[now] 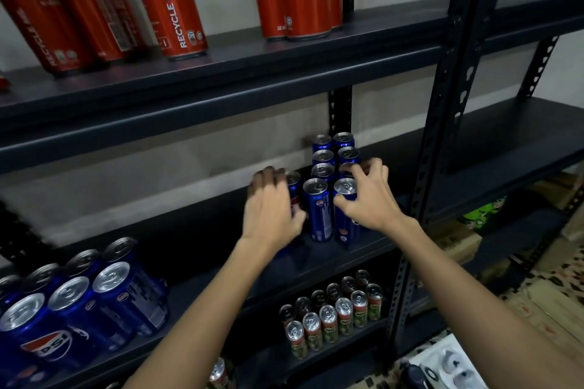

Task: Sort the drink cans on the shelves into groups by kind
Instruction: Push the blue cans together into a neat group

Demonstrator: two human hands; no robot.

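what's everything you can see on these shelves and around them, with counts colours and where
red cola cans: at least six, red, top shelf, in two clusters
slim blue cans: about nine showing, blue, middle shelf by the upright, in rows
blue cola cans: about eight showing, blue, middle shelf at lower left
small cans: about fourteen, red and green labels, bottom shelf, in two rows
shelving rack: one, dark metal with perforated uprights
cardboard boxes: a few, brown, on the floor behind the rack at right
left hand: gripping a slim blue can on the left of the group
right hand: fingers curled round the front right slim blue can
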